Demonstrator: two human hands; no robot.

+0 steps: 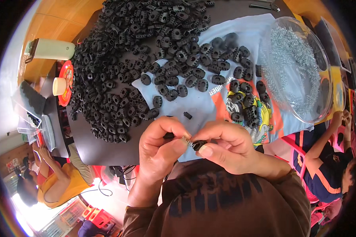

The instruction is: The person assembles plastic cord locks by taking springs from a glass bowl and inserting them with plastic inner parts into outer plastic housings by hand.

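In front of my chest, above the near table edge, both hands meet fingertip to fingertip. My left hand (162,148) is closed, pinching a small silvery coil spring (186,139) between thumb and forefinger. A small black plastic clip piece (199,145) with toothed edges sits in the pinch of my right hand (231,146), and the spring's end is against or very close to it. Whether the spring is seated in the piece, I cannot tell. Just beyond my fingers, a short black cylindrical part (187,115) lies on a light blue printed cloth (178,106).
A large heap of black clip pieces (122,59) covers the table's left and far side, some spilling onto the cloth. At right stands a clear round tub (329,103) of coil springs (290,67). A pale bottle (53,49) lies far left. Other people sit at both sides.
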